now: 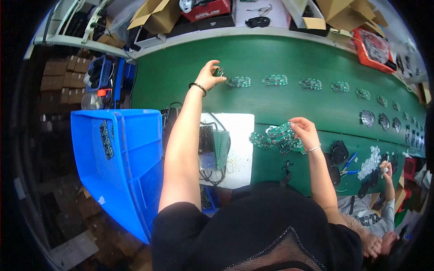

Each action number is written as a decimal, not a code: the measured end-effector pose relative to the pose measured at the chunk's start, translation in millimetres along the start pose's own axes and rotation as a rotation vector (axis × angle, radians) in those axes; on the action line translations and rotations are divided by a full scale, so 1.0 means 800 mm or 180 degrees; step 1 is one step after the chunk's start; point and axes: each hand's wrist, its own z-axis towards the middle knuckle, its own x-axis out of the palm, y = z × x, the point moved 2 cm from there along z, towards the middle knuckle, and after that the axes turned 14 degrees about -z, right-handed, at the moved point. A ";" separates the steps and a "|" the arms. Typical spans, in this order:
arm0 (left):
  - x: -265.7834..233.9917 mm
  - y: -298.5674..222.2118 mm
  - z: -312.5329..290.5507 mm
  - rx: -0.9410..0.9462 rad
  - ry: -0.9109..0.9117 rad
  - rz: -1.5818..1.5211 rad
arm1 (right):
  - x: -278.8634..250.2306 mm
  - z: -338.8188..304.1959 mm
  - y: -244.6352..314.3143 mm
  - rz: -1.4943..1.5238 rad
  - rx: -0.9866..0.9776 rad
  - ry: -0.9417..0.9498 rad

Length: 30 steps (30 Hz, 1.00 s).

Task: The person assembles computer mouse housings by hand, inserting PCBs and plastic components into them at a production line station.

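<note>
Pinching circuit boards (281, 131), the hands (305, 132) are well apart.

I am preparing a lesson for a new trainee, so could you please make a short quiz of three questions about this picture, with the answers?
1. Which hand of the camera wearer holds a circuit board at the left end of the row of boards?
2. True or false: the large blue bin stands left of the white sheet.
3. The handles of the pliers are: A) red, B) blue, C) yellow.

Key: 1. The left hand. 2. True. 3. B.
</note>
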 end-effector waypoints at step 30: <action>0.104 -0.034 0.018 -0.0138 0.0615 0.0096 | -0.005 0.031 0.015 -0.0426 -0.0094 -0.0474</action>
